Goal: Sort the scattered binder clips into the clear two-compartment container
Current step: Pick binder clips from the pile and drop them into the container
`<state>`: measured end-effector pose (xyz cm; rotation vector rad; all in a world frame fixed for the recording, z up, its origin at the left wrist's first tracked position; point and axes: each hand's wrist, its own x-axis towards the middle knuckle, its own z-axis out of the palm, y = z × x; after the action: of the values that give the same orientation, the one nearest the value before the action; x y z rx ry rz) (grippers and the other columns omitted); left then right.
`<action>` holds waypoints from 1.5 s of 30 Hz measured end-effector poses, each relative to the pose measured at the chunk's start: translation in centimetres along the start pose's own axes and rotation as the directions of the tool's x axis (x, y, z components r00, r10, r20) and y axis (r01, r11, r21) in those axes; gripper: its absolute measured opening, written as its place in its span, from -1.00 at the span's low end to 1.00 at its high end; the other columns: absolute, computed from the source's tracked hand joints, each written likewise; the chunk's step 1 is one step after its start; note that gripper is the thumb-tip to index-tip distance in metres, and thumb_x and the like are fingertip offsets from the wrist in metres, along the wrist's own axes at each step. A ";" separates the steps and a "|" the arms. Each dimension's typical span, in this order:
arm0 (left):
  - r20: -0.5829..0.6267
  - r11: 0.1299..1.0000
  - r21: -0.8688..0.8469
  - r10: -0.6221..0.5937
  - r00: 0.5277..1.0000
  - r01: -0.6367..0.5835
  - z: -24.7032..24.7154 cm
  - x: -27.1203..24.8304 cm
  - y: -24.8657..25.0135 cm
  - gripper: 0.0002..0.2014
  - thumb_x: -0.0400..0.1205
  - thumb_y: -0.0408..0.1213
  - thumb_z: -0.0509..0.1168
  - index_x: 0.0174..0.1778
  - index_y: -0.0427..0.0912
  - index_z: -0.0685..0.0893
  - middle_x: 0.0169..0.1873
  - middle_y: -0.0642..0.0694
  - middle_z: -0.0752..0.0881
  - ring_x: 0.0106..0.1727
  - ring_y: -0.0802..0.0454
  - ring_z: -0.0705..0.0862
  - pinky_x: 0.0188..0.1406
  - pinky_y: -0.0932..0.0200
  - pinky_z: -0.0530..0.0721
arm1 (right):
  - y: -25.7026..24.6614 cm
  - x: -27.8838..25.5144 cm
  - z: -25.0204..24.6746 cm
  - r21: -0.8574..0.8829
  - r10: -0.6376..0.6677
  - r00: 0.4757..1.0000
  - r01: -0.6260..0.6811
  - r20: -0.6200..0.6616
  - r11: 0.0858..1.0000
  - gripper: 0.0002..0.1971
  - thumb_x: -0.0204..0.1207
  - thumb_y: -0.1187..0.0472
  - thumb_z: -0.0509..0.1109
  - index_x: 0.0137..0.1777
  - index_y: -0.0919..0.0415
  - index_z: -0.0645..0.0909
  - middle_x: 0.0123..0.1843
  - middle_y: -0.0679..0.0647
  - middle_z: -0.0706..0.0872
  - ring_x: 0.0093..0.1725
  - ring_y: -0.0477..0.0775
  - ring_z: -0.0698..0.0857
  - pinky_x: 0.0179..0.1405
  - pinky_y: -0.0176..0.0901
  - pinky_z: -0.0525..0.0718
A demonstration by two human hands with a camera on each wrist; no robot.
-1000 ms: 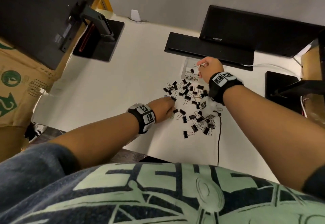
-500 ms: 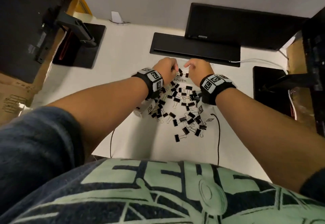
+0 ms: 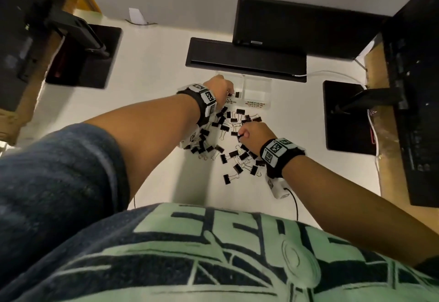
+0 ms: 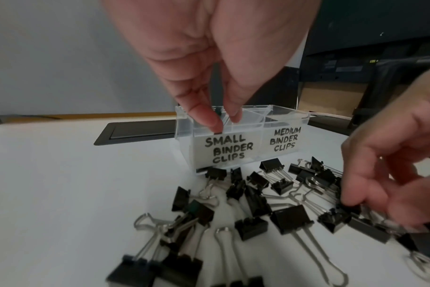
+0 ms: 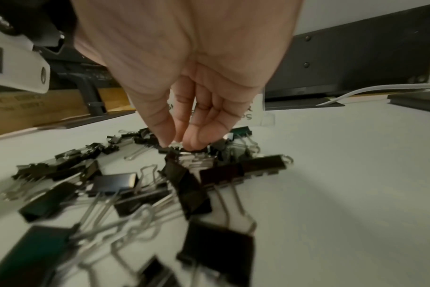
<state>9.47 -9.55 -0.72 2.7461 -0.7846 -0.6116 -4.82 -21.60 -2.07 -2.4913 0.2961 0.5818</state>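
Note:
A clear two-compartment container (image 3: 257, 88) (image 4: 282, 124) stands behind the pile, labelled "SMALL BINDER CLIPS" on the left and "MEDIUM BINDER CLIPS" on the right. My left hand (image 3: 219, 88) (image 4: 221, 122) hovers over the small compartment, thumb and forefinger pinching a small black binder clip (image 3: 236, 94). Several black binder clips (image 3: 228, 152) (image 4: 290, 217) (image 5: 184, 186) of two sizes lie scattered on the white table in front of it. My right hand (image 3: 247, 133) (image 5: 177, 144) reaches down into the pile, its fingertips pinching a clip (image 5: 182, 150) that still lies among the others.
A black bar (image 3: 244, 59) and a monitor (image 3: 297, 26) sit just behind the container. Black stand bases lie at the left (image 3: 83, 57) and right (image 3: 346, 116). A thin black cable (image 3: 293, 202) runs from my right wrist toward the near table edge.
My left hand went from the pile up to the container and stays over its left compartment. My right hand left the container and came back down into the pile, closing on a clip.

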 end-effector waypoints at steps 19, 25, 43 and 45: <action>0.073 0.983 -0.172 -0.051 0.996 0.063 6.7 -13.2 -3.1 -0.69 0.60 -0.37 0.28 0.27 -0.17 0.64 0.23 -0.17 0.58 0.20 -0.14 0.63 0.01 0.23 0.49 | -2.6 -0.5 3.0 -0.259 0.017 0.999 -0.027 -0.040 0.965 -0.89 0.49 0.32 0.26 -0.20 0.31 0.60 -0.18 0.15 0.59 -0.17 0.20 0.63 -0.26 -0.11 0.60; 0.086 0.996 -0.093 0.004 0.996 0.004 7.5 -13.1 -2.6 -0.65 0.63 -0.34 0.24 0.35 -0.11 0.61 0.25 -0.22 0.54 0.24 -0.23 0.60 0.18 -0.02 0.67 | -1.8 -2.0 2.4 -0.040 0.033 0.989 -0.039 -0.145 0.998 -0.83 0.44 0.33 0.28 -0.24 0.37 0.69 -0.31 0.17 0.69 -0.23 0.19 0.68 -0.22 -0.09 0.68; -0.198 0.954 -0.288 -0.144 0.969 0.083 6.0 -13.1 -3.4 -0.85 0.53 -0.22 0.31 -0.04 -0.19 0.60 0.00 -0.16 0.64 0.01 -0.08 0.55 -0.06 0.08 0.54 | -0.6 -0.9 3.2 -0.067 -0.071 0.987 0.062 -0.145 0.996 -0.74 0.51 0.23 0.42 0.15 0.32 0.68 0.22 0.20 0.61 0.22 0.17 0.61 0.18 -0.05 0.61; -0.165 0.843 -0.498 -0.324 0.932 0.205 5.3 -13.0 -3.9 -0.91 0.53 -0.24 0.31 -0.11 -0.14 0.56 -0.14 -0.11 0.68 -0.15 -0.05 0.59 -0.15 0.07 0.59 | -0.9 -0.5 3.5 -0.158 -0.087 0.992 0.072 -0.092 0.985 -0.71 0.53 0.23 0.39 0.21 0.31 0.67 0.27 0.21 0.59 0.29 0.18 0.57 0.26 -0.04 0.61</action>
<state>-1.17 0.27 -2.32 2.4129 -0.1576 -0.4285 -6.17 -18.86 -3.99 -2.6734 0.1940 0.4654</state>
